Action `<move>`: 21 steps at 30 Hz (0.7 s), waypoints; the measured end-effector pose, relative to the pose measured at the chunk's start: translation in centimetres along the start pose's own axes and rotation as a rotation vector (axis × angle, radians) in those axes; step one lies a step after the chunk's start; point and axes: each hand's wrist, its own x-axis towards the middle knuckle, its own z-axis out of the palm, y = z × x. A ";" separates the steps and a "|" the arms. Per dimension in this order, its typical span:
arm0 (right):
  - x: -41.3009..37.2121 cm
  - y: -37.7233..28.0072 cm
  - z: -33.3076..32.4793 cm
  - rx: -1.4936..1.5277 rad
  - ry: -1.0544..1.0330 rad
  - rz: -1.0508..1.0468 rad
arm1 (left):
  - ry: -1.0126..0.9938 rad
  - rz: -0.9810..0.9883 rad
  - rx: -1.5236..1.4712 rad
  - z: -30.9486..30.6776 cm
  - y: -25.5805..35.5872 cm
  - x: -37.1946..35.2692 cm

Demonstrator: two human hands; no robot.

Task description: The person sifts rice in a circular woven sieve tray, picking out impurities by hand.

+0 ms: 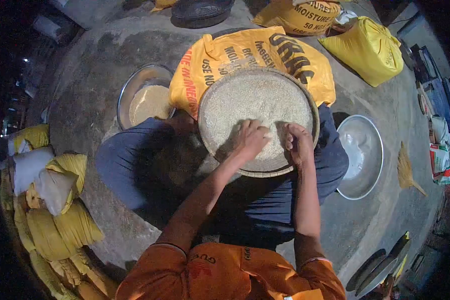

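Note:
A round woven tray (259, 174) rests over my lap, with pale grain (257, 97) spread across it. My left hand (251, 140) lies on the grain near the tray's lower middle, its fingers bent and pressed together; what they hold, if anything, is hidden. To its right, my right hand (299, 142) is just above the grain by the tray's right rim, thumb and fingers curled together in a pinch. Whatever is in that pinch is too small to make out. Under the tray's far side lies an orange printed sack (192, 70).
A metal basin (127, 97) with grain stands on the left, and another metal basin (360, 187) on the right. Yellow sacks (367, 52) sit at the back right. More sacks (55, 185) are piled at the left. A small brush (406, 167) lies far right.

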 end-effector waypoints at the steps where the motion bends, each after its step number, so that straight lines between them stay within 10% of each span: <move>1: 0.1 0.1 -0.1 -0.002 -0.002 0.000 | -0.005 0.053 -0.015 -0.1 -0.1 -0.6; 21: -0.1 0.3 -0.4 0.027 -0.023 -0.026 | 0.163 0.054 0.141 -4.6 -6.7 -2.9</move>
